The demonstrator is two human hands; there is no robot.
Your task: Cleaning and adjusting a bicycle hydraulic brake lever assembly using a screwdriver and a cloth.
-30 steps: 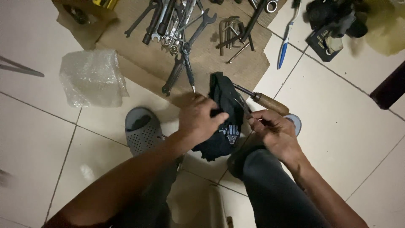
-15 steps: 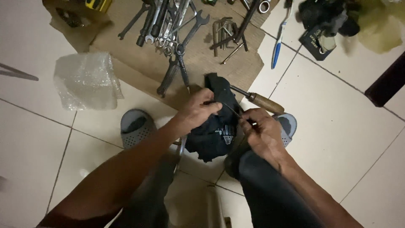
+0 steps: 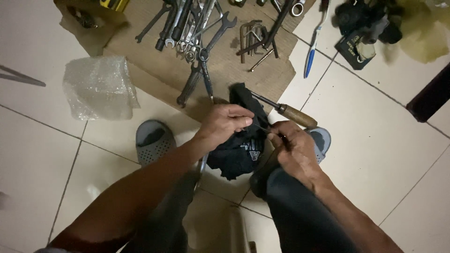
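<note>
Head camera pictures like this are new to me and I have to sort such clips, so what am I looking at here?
The camera sits on a person's head and looks down at their own two bare hands and legs, above a tiled floor. The left hand and right hand pinch a thin dark tool between them over a black cloth. On the floor ahead lies cardboard with wrenches and hex keys. A wood-handled tool lies beside the cloth, bubble wrap to the left, and a blue toothbrush farther off. The feet wear grey clogs.
</note>
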